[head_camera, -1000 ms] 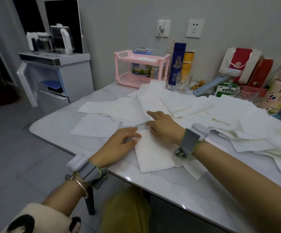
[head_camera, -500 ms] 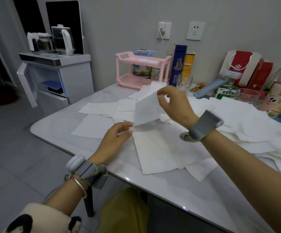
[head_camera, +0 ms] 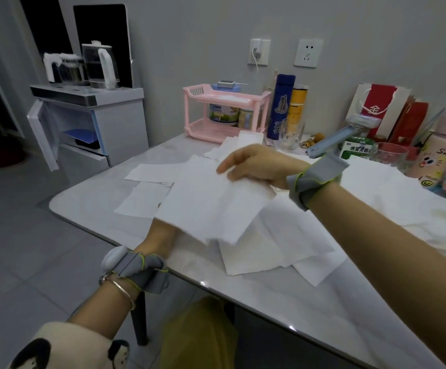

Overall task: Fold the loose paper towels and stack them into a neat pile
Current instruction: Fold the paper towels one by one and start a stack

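Head view: the right hand (head_camera: 256, 166) grips 1 towel (head_camera: 208, 206) at its 2 o'clock edge and holds it in the air above the table (head_camera: 269, 315). Its fingers (head_camera: 229, 166) lie on the sheet's upper face at that edge; the thumb is hidden. From the grip the towel slopes down toward 7 o'clock and covers most of the left hand (head_camera: 160, 235). Only the back of that hand and the wrist show below the sheet's 7 o'clock edge, so I cannot tell whether its fingers grasp the towel. Overlapping flat sheets (head_camera: 269, 251) lie on the table at 5 o'clock of the raised towel. More loose sheets (head_camera: 144, 201) lie at 9 o'clock, and others spread away at 3 o'clock.
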Demonstrator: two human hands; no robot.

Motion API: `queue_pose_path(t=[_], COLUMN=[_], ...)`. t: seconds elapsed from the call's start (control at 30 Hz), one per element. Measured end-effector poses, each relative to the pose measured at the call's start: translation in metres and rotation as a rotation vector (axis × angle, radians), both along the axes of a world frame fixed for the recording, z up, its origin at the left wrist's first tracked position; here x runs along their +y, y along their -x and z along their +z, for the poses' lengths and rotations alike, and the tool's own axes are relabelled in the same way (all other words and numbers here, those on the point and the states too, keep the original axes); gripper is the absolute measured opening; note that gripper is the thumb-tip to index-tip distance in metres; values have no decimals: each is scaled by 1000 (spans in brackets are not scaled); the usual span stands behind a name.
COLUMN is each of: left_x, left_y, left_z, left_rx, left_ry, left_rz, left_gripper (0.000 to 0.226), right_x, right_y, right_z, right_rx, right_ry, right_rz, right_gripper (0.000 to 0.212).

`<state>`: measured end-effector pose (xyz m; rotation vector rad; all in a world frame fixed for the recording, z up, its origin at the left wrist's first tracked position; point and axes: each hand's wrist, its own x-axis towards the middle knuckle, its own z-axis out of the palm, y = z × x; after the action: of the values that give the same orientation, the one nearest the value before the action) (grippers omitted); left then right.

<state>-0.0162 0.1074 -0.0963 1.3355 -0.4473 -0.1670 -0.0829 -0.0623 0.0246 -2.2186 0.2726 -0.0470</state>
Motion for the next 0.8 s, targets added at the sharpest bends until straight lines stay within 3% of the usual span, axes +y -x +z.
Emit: queue_pose_path(t=[0.07, 0.13, 0.2, 0.3, 0.43, 0.57, 0.73, 0.8], left_x=[2, 3, 3, 0, 2, 3, 4, 5], left_y=[0, 1, 2, 2, 0, -1, 0, 0], left_z=[3, 8, 8, 4, 2, 3, 4, 3], left_rx=[216, 318, 276, 108, 88, 111, 82, 90], left_ry=[43, 15, -44, -164, -227, -225, -211, -188], left_rz=[-109, -242, -238, -110, -74, -31, 24, 12], left_gripper=[48, 67, 60, 28, 19, 18, 33, 35], right_x=[-1, -4, -7, -8, -20, -38, -39, -38], right_y=[-3, -5, -8, -12, -7, 10, 20, 20], right_z=[-18, -29, -36, -37, -27, -32, -48, -57], right_rx=[65, 132, 175, 170, 241, 310, 37, -39], right_ry=[103, 117, 104, 100, 215, 47, -195, -192], right_rz=[104, 172, 191, 191, 113, 43, -176, -231], right_gripper=[24, 26, 28, 36, 49, 40, 35, 35])
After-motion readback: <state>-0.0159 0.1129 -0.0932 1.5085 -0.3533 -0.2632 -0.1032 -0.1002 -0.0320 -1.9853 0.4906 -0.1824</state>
